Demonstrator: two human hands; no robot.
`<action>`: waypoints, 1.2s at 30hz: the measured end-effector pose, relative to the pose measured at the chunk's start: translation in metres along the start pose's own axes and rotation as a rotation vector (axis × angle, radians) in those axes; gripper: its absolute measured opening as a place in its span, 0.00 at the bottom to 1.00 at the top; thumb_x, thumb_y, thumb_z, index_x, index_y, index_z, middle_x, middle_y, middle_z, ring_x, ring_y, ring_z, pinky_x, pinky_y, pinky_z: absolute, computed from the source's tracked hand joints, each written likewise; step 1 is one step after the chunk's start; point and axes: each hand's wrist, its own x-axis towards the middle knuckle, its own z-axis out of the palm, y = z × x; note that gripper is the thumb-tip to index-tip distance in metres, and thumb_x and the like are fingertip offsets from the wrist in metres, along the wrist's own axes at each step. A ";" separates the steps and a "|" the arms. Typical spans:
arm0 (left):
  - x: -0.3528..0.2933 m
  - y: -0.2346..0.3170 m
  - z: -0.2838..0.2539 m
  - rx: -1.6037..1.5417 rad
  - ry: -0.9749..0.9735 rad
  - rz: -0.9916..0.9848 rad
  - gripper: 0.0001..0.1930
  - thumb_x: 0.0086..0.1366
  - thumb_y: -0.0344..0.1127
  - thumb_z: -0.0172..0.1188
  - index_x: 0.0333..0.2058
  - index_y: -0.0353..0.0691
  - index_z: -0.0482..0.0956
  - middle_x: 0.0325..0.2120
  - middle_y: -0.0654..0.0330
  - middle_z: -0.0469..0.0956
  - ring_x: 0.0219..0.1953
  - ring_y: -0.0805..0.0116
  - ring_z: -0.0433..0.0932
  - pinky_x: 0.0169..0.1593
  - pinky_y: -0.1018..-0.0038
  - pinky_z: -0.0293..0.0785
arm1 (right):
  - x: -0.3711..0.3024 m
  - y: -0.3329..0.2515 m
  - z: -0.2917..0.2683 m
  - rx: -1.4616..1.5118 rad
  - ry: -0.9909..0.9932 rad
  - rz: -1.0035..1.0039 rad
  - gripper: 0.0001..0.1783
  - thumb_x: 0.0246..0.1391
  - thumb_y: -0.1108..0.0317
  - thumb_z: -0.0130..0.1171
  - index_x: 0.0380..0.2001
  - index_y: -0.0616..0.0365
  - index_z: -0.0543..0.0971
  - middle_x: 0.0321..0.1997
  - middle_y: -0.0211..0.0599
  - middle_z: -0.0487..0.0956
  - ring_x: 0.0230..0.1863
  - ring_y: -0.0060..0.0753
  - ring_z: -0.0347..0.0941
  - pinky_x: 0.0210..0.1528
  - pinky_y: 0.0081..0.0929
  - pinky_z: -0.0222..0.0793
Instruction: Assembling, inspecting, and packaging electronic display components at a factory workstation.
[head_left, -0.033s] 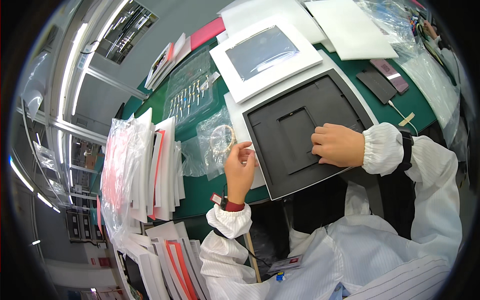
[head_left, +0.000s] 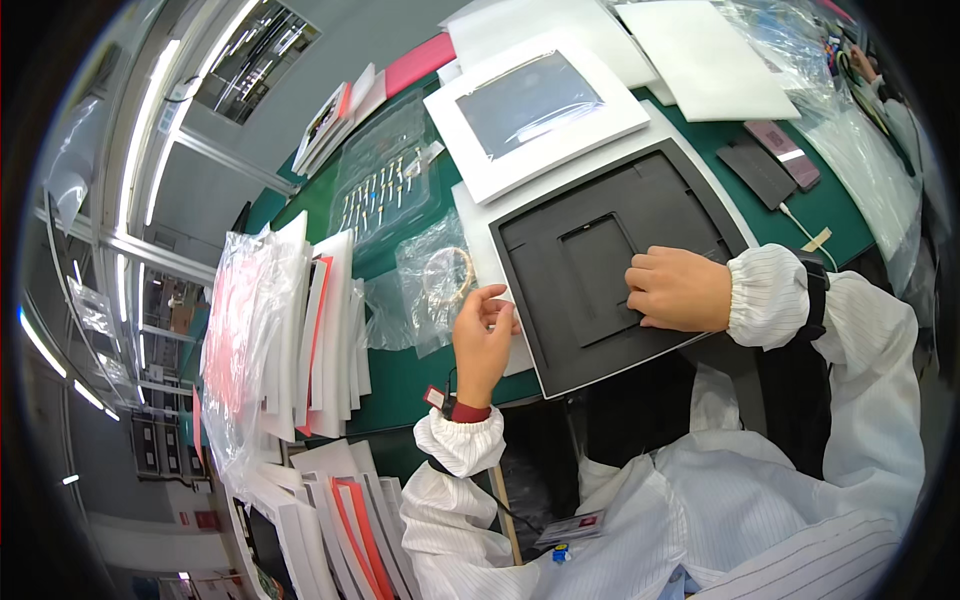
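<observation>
A black rectangular panel (head_left: 550,310) with a recessed rectangle in its middle and a thin white edge lies at the near side of the table. Over its right part, my right hand (head_left: 680,290) rests with fingers curled together, tips down at the recess's edge; whatever they may pinch is hidden. Beside the panel's left edge is my left hand (head_left: 484,335), its fingers loosely bent, the thumb apart, and nothing visible in it. A red band and a clip circle the left wrist. Behind the panel sits a white frame (head_left: 615,115) around a grey screen (head_left: 530,103) under clear film.
On the green table (head_left: 385,385), left of the panel, lie a clear bag with a coiled cord (head_left: 445,275) and a clear tray of small metal parts (head_left: 425,195). White foam sheets (head_left: 335,340) stand farther left. A phone (head_left: 785,155) and a dark cabled box (head_left: 755,172) lie right.
The whole view has shifted very slightly. Both hands keep their pose against the black panel.
</observation>
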 end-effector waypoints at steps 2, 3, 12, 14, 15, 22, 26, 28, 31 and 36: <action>-0.006 -0.003 -0.002 -0.186 -0.028 -0.092 0.12 0.61 0.25 0.51 0.43 0.28 0.69 0.29 0.59 0.74 0.31 0.74 0.75 0.36 0.77 0.75 | 0.005 0.003 -0.006 -0.013 -0.097 -0.053 0.13 0.44 0.61 0.61 0.31 0.58 0.77 0.34 0.34 0.71 0.40 0.33 0.67 0.42 0.27 0.64; -0.008 -0.010 -0.002 -0.222 -0.029 -0.122 0.12 0.62 0.28 0.50 0.44 0.30 0.70 0.28 0.61 0.74 0.30 0.76 0.74 0.35 0.79 0.73 | 0.004 0.006 -0.009 0.081 -0.021 -0.070 0.12 0.44 0.62 0.61 0.30 0.58 0.77 0.34 0.35 0.71 0.40 0.35 0.67 0.43 0.28 0.64; 0.006 -0.032 -0.009 0.072 -0.019 -0.021 0.17 0.60 0.35 0.55 0.45 0.31 0.71 0.23 0.57 0.76 0.25 0.71 0.74 0.30 0.76 0.70 | 0.021 0.019 -0.064 0.513 -0.031 0.014 0.12 0.48 0.66 0.59 0.34 0.64 0.78 0.32 0.39 0.73 0.37 0.38 0.70 0.41 0.29 0.67; 0.006 -0.010 -0.006 0.150 -0.060 0.024 0.18 0.58 0.34 0.56 0.46 0.32 0.70 0.22 0.57 0.75 0.24 0.71 0.74 0.29 0.76 0.70 | 0.021 0.021 -0.075 0.516 -0.076 0.050 0.12 0.49 0.66 0.58 0.34 0.64 0.78 0.33 0.40 0.73 0.36 0.37 0.71 0.41 0.28 0.67; 0.003 0.006 -0.005 0.134 -0.026 -0.027 0.18 0.57 0.32 0.58 0.46 0.32 0.69 0.27 0.57 0.75 0.28 0.73 0.74 0.31 0.78 0.69 | 0.021 0.024 -0.078 0.500 -0.104 0.060 0.13 0.50 0.65 0.57 0.34 0.64 0.78 0.33 0.41 0.74 0.37 0.37 0.71 0.41 0.28 0.67; -0.002 0.044 -0.006 0.491 0.301 0.766 0.17 0.51 0.23 0.58 0.43 0.37 0.73 0.37 0.54 0.75 0.40 0.56 0.76 0.45 0.72 0.70 | 0.034 0.032 -0.101 0.532 -0.204 0.116 0.13 0.50 0.66 0.57 0.36 0.64 0.78 0.33 0.41 0.74 0.38 0.37 0.71 0.42 0.28 0.66; 0.010 0.043 -0.006 0.317 0.270 0.720 0.12 0.52 0.17 0.55 0.37 0.33 0.75 0.34 0.53 0.77 0.38 0.61 0.76 0.44 0.73 0.70 | 0.033 0.026 -0.119 0.567 -0.138 0.304 0.16 0.49 0.63 0.58 0.38 0.64 0.77 0.36 0.43 0.75 0.39 0.39 0.71 0.44 0.28 0.66; 0.015 0.049 -0.006 0.185 0.303 0.624 0.13 0.50 0.17 0.54 0.36 0.34 0.76 0.33 0.53 0.76 0.35 0.58 0.76 0.39 0.73 0.70 | 0.024 0.019 -0.131 0.570 -0.135 0.310 0.18 0.48 0.64 0.59 0.42 0.63 0.76 0.38 0.45 0.75 0.42 0.42 0.71 0.45 0.30 0.67; 0.023 0.054 -0.010 0.088 0.304 0.564 0.10 0.53 0.20 0.57 0.35 0.33 0.75 0.32 0.55 0.76 0.34 0.64 0.76 0.36 0.76 0.70 | 0.014 0.013 -0.135 0.244 0.034 0.084 0.22 0.47 0.72 0.58 0.48 0.61 0.71 0.40 0.45 0.75 0.46 0.46 0.70 0.48 0.37 0.67; 0.030 0.056 -0.014 0.088 0.237 0.518 0.16 0.54 0.22 0.60 0.43 0.34 0.71 0.34 0.57 0.76 0.37 0.72 0.75 0.42 0.76 0.74 | 0.015 0.022 -0.131 0.254 0.086 0.144 0.20 0.48 0.77 0.56 0.47 0.59 0.72 0.42 0.45 0.76 0.45 0.47 0.71 0.48 0.36 0.68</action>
